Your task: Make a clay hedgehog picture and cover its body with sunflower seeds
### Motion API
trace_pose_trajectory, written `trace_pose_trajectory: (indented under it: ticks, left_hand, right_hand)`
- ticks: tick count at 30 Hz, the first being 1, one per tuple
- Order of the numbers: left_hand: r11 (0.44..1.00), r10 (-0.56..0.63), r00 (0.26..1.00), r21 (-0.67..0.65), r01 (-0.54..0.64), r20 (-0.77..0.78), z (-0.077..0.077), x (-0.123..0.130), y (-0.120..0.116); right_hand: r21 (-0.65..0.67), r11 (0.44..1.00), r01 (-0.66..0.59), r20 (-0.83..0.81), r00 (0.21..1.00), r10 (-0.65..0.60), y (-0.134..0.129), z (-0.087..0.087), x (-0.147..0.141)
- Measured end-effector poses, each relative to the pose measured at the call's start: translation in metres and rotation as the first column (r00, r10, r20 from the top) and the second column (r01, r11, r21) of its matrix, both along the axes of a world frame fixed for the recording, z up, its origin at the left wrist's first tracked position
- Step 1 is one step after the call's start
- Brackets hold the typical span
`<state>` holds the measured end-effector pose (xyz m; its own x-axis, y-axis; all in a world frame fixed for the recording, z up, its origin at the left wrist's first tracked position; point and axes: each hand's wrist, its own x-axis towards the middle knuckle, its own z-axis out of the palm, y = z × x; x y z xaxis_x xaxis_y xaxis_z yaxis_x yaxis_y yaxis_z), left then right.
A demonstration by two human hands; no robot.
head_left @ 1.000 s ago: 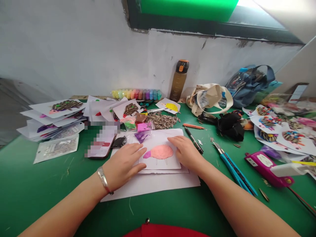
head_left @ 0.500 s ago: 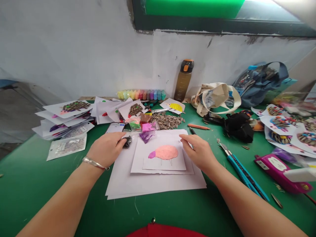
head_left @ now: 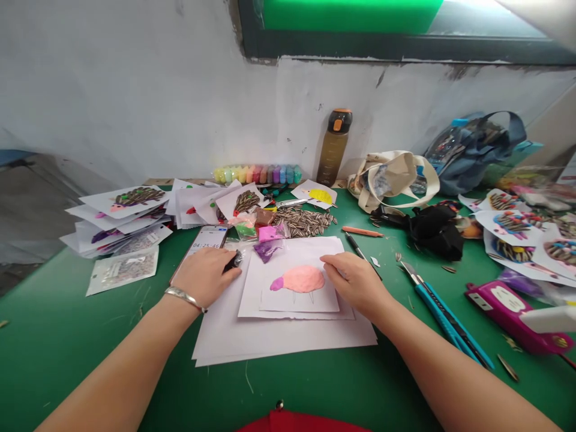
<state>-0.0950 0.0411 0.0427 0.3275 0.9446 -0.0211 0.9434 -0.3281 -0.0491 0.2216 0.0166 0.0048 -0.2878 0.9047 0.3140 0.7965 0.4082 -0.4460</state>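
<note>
Left hand at nine o'clock of the card, right hand at three: apart, grips unclear; body filled, legs just lines.

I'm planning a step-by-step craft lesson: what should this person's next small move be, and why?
Probably, lift the black packet with the left hand: it lies right at those fingers, and the pink figure's purple head shows nothing black.

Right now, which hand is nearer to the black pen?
Right. The right hand is close beside the black pen, on its near-left side; the left hand is farther off, across the white papers, by the small black packet.
</note>
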Motion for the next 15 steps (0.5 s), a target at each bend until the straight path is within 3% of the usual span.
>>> trace_pose_trajectory:
  ticks: [7, 11, 13, 15]
  left_hand:
    - [0.998, -0.022, 0.998, 0.068, 0.018, 0.063, -0.01, 0.013, -0.005]
    - [0.983, 0.051, 0.967, 0.16, -0.093, 0.248, 0.005, 0.007, -0.013]
    - [0.962, 0.167, 0.9, 0.135, -0.239, 0.404, 0.021, 0.005, -0.021]
    - [0.934, 0.293, 0.73, -0.022, -0.357, 0.618, 0.036, 0.007, -0.03]
  right_hand:
    - [-0.002, 1.0, -0.028, 0.013, 1.0, 0.028, -0.003, 0.001, -0.001]
    - [0.026, 0.999, -0.034, -0.014, 0.999, 0.035, -0.002, 0.0, 0.0]
    - [0.033, 0.999, -0.031, -0.052, 0.998, 0.033, -0.003, 0.001, -0.001]
    - [0.012, 1.0, -0.023, -0.138, 0.99, 0.025, -0.004, 0.004, -0.004]
